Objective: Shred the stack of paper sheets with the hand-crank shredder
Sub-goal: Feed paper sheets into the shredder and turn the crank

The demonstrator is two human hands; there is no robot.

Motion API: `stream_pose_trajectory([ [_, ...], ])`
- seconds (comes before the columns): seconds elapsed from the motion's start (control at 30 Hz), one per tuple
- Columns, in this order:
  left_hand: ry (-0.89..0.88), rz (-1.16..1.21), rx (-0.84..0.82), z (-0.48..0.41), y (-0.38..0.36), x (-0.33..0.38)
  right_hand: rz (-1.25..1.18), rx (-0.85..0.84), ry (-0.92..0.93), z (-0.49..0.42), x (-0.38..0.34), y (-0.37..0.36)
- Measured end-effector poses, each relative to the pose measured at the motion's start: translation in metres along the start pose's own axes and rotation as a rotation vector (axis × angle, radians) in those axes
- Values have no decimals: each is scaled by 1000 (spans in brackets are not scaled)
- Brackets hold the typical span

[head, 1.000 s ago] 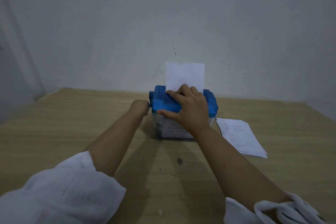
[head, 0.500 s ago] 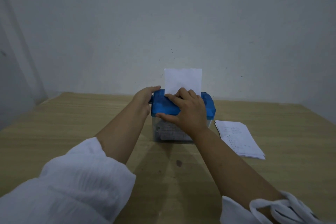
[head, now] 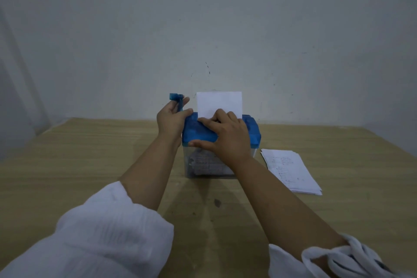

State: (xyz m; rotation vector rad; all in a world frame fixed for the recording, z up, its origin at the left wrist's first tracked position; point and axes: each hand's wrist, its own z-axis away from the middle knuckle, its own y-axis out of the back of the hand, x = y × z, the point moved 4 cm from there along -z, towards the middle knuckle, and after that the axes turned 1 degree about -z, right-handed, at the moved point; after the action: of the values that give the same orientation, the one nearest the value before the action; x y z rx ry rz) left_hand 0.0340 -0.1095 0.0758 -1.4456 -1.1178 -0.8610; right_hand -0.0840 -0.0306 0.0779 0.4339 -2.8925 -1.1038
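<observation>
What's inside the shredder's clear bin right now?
Pale paper shreds show through the clear bin. The right hand and wrist cover its right part, so fill level is unclear.

We've got a pale wood-grain surface (head: pixel 90 165) running back to the wall. Under our right hand (head: pixel 228 140) stands the shredder (head: pixel 253 134), blue top on a clear bin, its crank (head: pixel 177 98) pinched in our left hand (head: pixel 169 119). Right of the right hand, apart from the shredder, lies the stack of sheets (head: pixel 291 171), slightly fanned. Nearer us, there's a small dark spot (head: pixel 217 202).
</observation>
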Motion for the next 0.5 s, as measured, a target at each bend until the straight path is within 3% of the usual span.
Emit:
stream_pose_trajectory([
  [0.13,-58,-26,-12,12,-1,10,-10,-77,-16,0,0,2],
  [0.3,123,187,81,24,1,22,-39,-146,-40,0,-1,6],
  [0.5,25,143,175,54,10,17,-33,-216,-79,-1,-2,7],
])
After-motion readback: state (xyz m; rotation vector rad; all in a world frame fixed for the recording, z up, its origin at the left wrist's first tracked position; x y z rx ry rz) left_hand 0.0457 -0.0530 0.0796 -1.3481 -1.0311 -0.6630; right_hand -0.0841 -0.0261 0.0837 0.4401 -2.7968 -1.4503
